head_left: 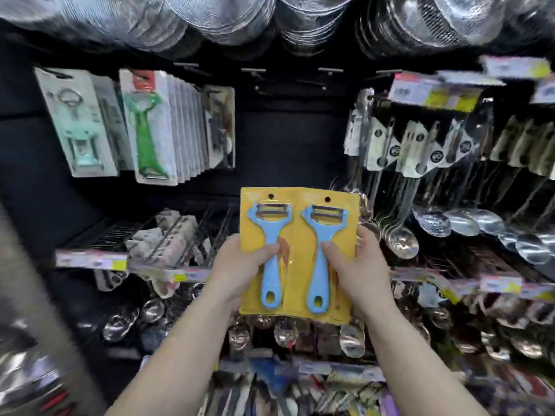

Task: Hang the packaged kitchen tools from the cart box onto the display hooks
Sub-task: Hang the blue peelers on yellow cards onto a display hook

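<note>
The left hand (240, 265) and right hand (357, 265) each gripped a yellow-carded blue peeler pack (270, 253) (326, 259), held side by side before the rack. Next, probably, each card's hole must meet an empty hook (253, 72) above.

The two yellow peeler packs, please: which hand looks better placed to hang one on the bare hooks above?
Probably left. The left hand holds the left pack, whose hole sits nearly under the bare hooks; the right hand is farther off.

Steel strainers (300, 22) overhead, ladles (462, 223) hanging right, yellow price tags (90, 259) along shelf rails.
</note>
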Tool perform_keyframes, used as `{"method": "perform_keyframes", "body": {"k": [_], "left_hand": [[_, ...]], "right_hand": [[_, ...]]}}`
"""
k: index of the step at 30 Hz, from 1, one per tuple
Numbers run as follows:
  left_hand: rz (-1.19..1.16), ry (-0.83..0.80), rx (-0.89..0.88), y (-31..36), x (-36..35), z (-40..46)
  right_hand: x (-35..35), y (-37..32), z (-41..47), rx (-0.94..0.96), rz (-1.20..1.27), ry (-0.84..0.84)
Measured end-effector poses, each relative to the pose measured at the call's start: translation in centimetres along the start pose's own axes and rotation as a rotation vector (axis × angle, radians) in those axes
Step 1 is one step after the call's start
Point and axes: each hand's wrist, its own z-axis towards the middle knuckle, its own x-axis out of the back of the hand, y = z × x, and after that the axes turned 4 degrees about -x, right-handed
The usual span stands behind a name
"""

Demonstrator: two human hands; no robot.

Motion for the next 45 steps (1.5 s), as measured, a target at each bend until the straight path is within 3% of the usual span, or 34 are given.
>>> {"method": "perform_keyframes", "body": {"k": [12, 22, 35, 45], "left_hand": [[-0.058, 0.060, -0.065, 1.9, 11.3, 6.9], [-0.025, 0.048, -0.140, 3.5, 15.6, 11.1], [-0.073, 0.061, -0.170, 4.0, 13.0, 13.3], [-0.023, 0.142, -0.276, 5.6, 11.3, 14.0]], "right_hand": [[-13.5, -5.1, 3.1, 0.097, 0.048, -0.017], [-19.0, -7.0, 4.7, 0.176, 0.113, 0.035], [-16.2, -8.4, 5.8, 0.253, 0.100, 0.098], [-13.4, -10.8, 8.9, 0.367, 0.134, 0.027]]}}
